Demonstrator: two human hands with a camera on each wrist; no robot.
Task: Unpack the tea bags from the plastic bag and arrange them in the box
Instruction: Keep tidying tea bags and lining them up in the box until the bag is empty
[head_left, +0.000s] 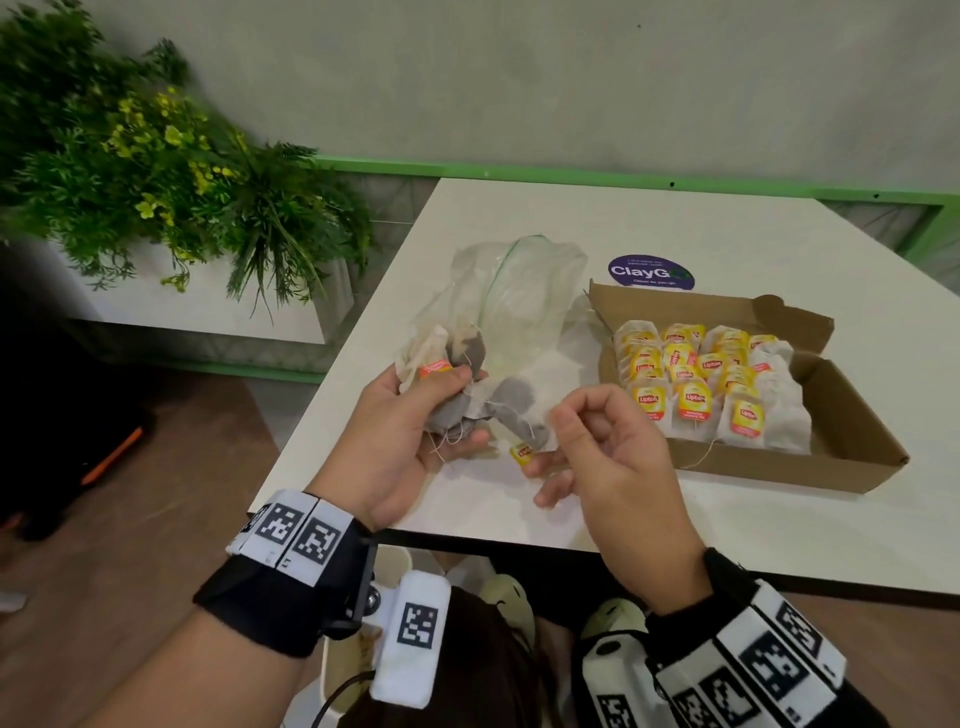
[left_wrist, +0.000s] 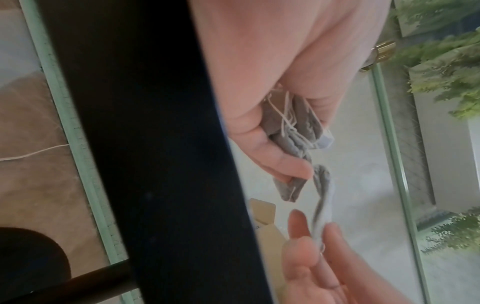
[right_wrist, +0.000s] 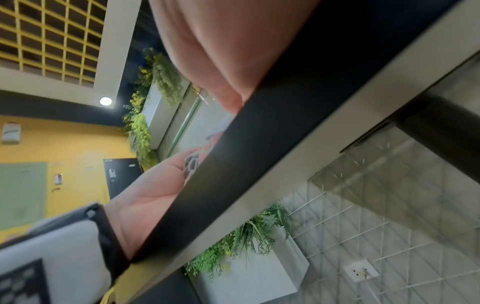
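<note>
My left hand (head_left: 457, 410) grips a bunch of grey tea bags (head_left: 452, 410) with tangled strings, just above the near left of the white table (head_left: 675, 218). My right hand (head_left: 563, 421) pinches the edge of one tea bag (head_left: 519, 410) that hangs from that bunch, its yellow tag (head_left: 521, 451) dangling below. In the left wrist view the same tea bag (left_wrist: 322, 185) stretches from the bunch (left_wrist: 293, 127) down to the right hand's fingers (left_wrist: 335, 242). The clear plastic bag (head_left: 519, 291) lies crumpled behind the hands. The open cardboard box (head_left: 779, 470) at the right holds several tea bags (head_left: 696, 384) in rows.
A purple round sticker (head_left: 651, 271) lies on the table behind the box. A planter of green plants (head_left: 156, 171) stands off the table's left side. The table's near edge (head_left: 519, 538) runs just under my wrists and blocks most of the right wrist view.
</note>
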